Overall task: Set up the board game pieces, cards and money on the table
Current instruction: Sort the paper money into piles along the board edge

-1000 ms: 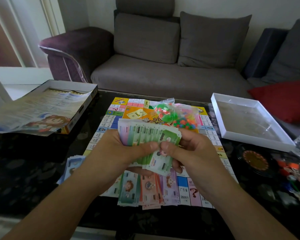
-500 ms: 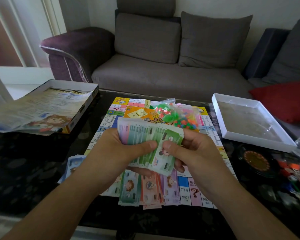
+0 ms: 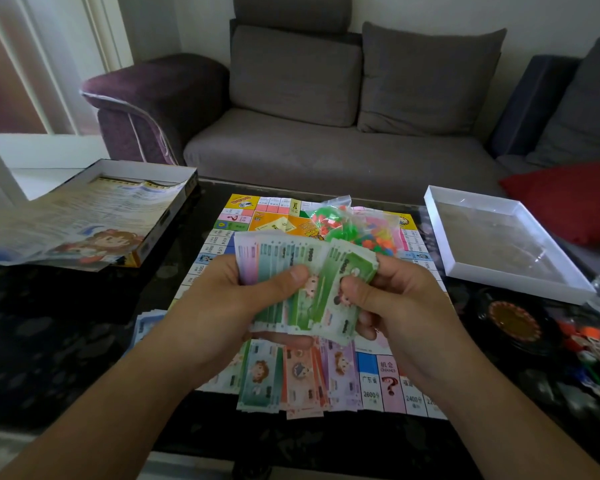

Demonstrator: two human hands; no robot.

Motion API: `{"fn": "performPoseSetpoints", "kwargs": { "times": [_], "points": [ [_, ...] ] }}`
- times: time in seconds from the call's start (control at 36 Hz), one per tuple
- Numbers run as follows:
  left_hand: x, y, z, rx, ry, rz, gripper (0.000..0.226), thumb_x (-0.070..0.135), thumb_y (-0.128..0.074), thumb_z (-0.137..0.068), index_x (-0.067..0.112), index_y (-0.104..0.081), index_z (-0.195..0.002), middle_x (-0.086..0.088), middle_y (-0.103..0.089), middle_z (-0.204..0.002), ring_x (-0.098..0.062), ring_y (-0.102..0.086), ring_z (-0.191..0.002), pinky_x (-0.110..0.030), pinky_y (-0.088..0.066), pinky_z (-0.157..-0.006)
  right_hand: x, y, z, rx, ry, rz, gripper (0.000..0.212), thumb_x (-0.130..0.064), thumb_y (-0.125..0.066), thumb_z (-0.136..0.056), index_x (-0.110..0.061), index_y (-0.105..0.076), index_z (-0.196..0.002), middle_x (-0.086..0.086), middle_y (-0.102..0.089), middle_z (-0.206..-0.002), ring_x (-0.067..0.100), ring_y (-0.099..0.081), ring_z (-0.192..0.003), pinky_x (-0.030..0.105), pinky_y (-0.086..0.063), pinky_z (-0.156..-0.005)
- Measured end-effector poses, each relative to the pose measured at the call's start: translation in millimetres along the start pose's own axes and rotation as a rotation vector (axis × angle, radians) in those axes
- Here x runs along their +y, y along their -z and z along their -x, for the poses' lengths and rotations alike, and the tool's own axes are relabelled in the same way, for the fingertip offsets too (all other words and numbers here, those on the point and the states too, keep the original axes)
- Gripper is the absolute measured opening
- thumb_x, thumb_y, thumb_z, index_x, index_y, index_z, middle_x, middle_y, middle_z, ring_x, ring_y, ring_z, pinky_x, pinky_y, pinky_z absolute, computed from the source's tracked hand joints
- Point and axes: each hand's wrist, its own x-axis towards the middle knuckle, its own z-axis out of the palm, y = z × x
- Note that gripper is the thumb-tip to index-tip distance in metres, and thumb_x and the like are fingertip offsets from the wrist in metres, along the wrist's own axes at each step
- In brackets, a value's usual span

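A fanned stack of play money is held above the colourful game board. My left hand grips the stack from the left, thumb on top. My right hand pinches a green note at the stack's right side. Sorted piles of notes lie in a row on the board's near edge, partly hidden by my hands. A clear bag of coloured plastic pieces sits on the far part of the board.
The game box with a printed sheet lies at the left. A white box lid sits at the right, with a dark round dish and loose coloured pieces nearer. Blue cards lie left of the board. A grey sofa stands behind.
The green note in my right hand has slid a little to the right, away from the fan. Both hands stay over the board.
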Motion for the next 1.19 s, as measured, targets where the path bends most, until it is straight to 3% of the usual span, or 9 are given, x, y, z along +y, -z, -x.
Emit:
{"fn": "performPoseSetpoints", "kwargs": {
  "times": [0.17,0.31,0.36,0.5,0.61,0.81,0.92,1.03,1.19],
  "points": [
    [-5.1,-2.0,-1.4,0.095,-0.056,-0.08,0.022,0.011,-0.077,-0.084,0.01,-0.081,-0.106,-0.017,-0.079,-0.108,-0.038,-0.077,-0.098,-0.058,-0.059,-0.09,0.5,-2.1,1.7,-0.048,-0.005,0.006,0.014,0.0,-0.067,-0.096,-0.007,-0.079,-0.099,0.008,-0.071,-0.076,0.018,-0.046,-0.054,0.032,-0.041,-0.049],
    [-1.7,-3.2,0.7,0.085,-0.037,-0.062,0.02,0.015,-0.077,-0.084,0.011,-0.081,-0.103,-0.015,-0.08,-0.105,-0.037,-0.078,-0.091,-0.045,-0.065,-0.061,2.5,-2.3,0.5,-0.044,-0.008,-0.001,0.019,0.002,-0.065,-0.096,-0.011,-0.079,-0.097,0.007,-0.07,-0.073,0.018,-0.046,-0.054,0.031,-0.041,-0.048],
    [-0.3,-3.2,2.1,0.068,-0.024,-0.041,0.029,0.019,-0.075,-0.081,0.009,-0.078,-0.108,-0.014,-0.079,-0.107,-0.037,-0.078,-0.092,-0.045,-0.065,-0.058,2.4,-2.5,-0.6,-0.043,-0.015,-0.007,0.022,0.001,-0.064,-0.097,-0.014,-0.08,-0.096,0.006,-0.068,-0.073,0.016,-0.046,-0.055,0.029,-0.042,-0.047],
    [1.1,-2.1,2.2,0.039,-0.013,-0.032,0.035,0.019,-0.072,-0.083,0.007,-0.075,-0.116,-0.014,-0.079,-0.11,-0.037,-0.077,-0.094,-0.045,-0.066,-0.058,2.9,-2.4,-1.3,-0.048,-0.042,-0.029,0.028,0.003,-0.06,-0.1,-0.014,-0.081,-0.094,0.003,-0.064,-0.071,0.011,-0.045,-0.054,0.026,-0.041,-0.046],
    [0.3,-1.4,1.5,0.034,-0.011,-0.066,0.032,0.019,-0.071,-0.086,0.007,-0.075,-0.116,-0.013,-0.079,-0.111,-0.036,-0.077,-0.095,-0.045,-0.066,-0.06,2.4,-2.7,-1.2,-0.07,-0.061,-0.043,0.021,0.003,-0.059,-0.099,-0.007,-0.077,-0.101,0.004,-0.062,-0.07,0.012,-0.044,-0.055,0.027,-0.04,-0.046],
    [-2.3,0.0,-0.8,0.113,-0.035,-0.191,0.017,0.014,-0.073,-0.091,0.011,-0.079,-0.107,-0.011,-0.08,-0.103,-0.035,-0.079,-0.09,-0.058,-0.064,-0.068,4.2,-7.7,0.3,-0.07,-0.06,0.116,0.015,-0.007,-0.067,-0.099,-0.013,-0.072,-0.112,0.011,-0.073,-0.088,0.023,-0.047,-0.06,0.03,-0.043,-0.046],
    [-2.4,0.3,-0.9,0.142,-0.044,-0.224,0.015,0.014,-0.074,-0.092,0.012,-0.08,-0.105,-0.01,-0.081,-0.1,-0.034,-0.079,-0.088,-0.057,-0.064,-0.071,6.4,-11.9,0.0,-0.031,-0.052,0.153,0.013,-0.01,-0.069,-0.099,-0.017,-0.072,-0.109,0.015,-0.074,-0.091,0.023,-0.051,-0.059,0.031,-0.046,-0.049],
    [4.7,11.3,-3.3,0.228,-0.057,-0.253,0.015,0.015,-0.074,-0.092,0.01,-0.079,-0.105,-0.009,-0.081,-0.098,-0.031,-0.08,-0.087,-0.054,-0.064,-0.074,6.5,-8.6,-1.2,0.006,-0.062,0.116,0.012,-0.007,-0.066,-0.1,-0.013,-0.072,-0.109,0.021,-0.073,-0.092,0.02,-0.05,-0.057,0.029,-0.045,-0.047],
    [18.4,44.3,-8.4,0.447,-0.054,-0.219,0.014,0.016,-0.076,-0.092,0.009,-0.076,-0.104,-0.009,-0.081,-0.094,-0.027,-0.08,-0.081,-0.045,-0.066,-0.063,21.0,-28.6,-3.5,-0.093,-0.127,0.345,0.014,-0.014,-0.068,-0.101,-0.026,-0.063,-0.107,0.007,-0.076,-0.095,0.015,-0.06,-0.051,0.034,-0.05,-0.053]
  ]
}}
